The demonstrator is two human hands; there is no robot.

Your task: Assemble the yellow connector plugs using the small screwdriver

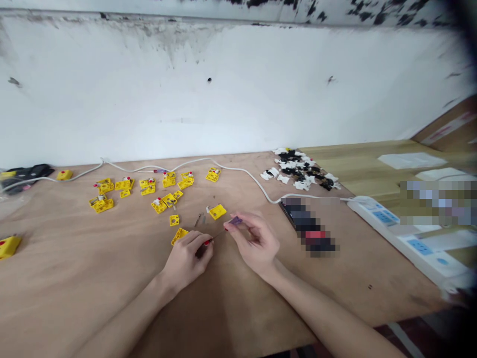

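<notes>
At the middle of the counter (316,303), work is judged in progress on one piece, incomplete. The left hand (194,252) pinches a small red part (207,242), the rest of it hidden by the fingers; the right hand (258,241) grips a purple-handled tool (235,220), apparently a screwdriver, its thin shaft directed at that part. Just beyond the hands lies a yellow shell (217,212), separate. Farther back, a group of yellow casings (169,179) lies open, several with red-and-white parts showing; these are judged unfinished. Two yellow units, one at far left (9,247) and one near the wall (64,175), look closed, though their completion cannot be confirmed. White-and-black pieces (298,169) lie heaped at right.
</notes>
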